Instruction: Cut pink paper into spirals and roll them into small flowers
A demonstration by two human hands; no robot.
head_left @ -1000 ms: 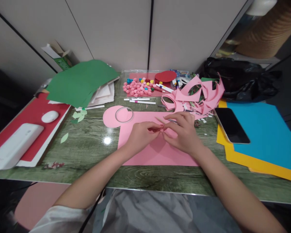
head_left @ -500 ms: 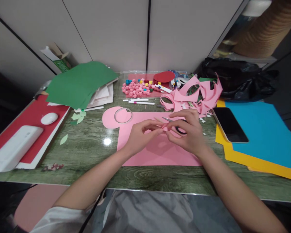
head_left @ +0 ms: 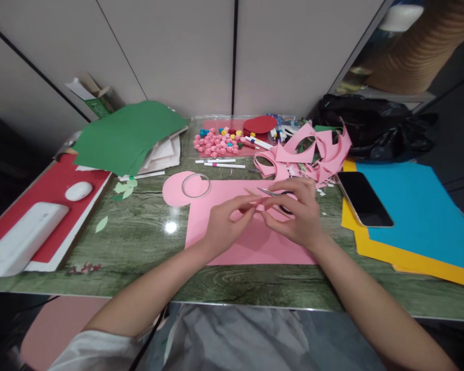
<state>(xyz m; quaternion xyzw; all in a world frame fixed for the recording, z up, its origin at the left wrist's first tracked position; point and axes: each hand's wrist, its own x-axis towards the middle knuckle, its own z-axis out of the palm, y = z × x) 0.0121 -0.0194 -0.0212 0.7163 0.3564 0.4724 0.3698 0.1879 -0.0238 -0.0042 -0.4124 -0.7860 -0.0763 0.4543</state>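
Above a large sheet of pink paper (head_left: 232, 250), both hands meet at a small pink paper piece (head_left: 258, 204). My left hand (head_left: 229, 219) pinches it between thumb and fingers. My right hand (head_left: 298, 211) is closed on its other side, fingertips on the same piece, which they partly cover. Scissors (head_left: 266, 191) with dark handles lie on the sheet under the right hand, partly hidden. Left of them, a thin pointed stick (head_left: 249, 191) shows. A metal ring (head_left: 196, 185) rests across the sheet's corner and a round pink paper cutout (head_left: 174, 189).
Pink paper offcuts (head_left: 297, 152) pile behind the right hand. A bag of small pink pieces (head_left: 216, 141) and markers (head_left: 220, 165) lie at the back. Green paper (head_left: 127, 136) and a white device (head_left: 27, 237) are left; a phone (head_left: 365, 199) lies on blue paper (head_left: 425, 206) right.
My hands have shifted slightly at the small pink piece, and the right fingers have changed their hold a little. The things on the table stay in place.
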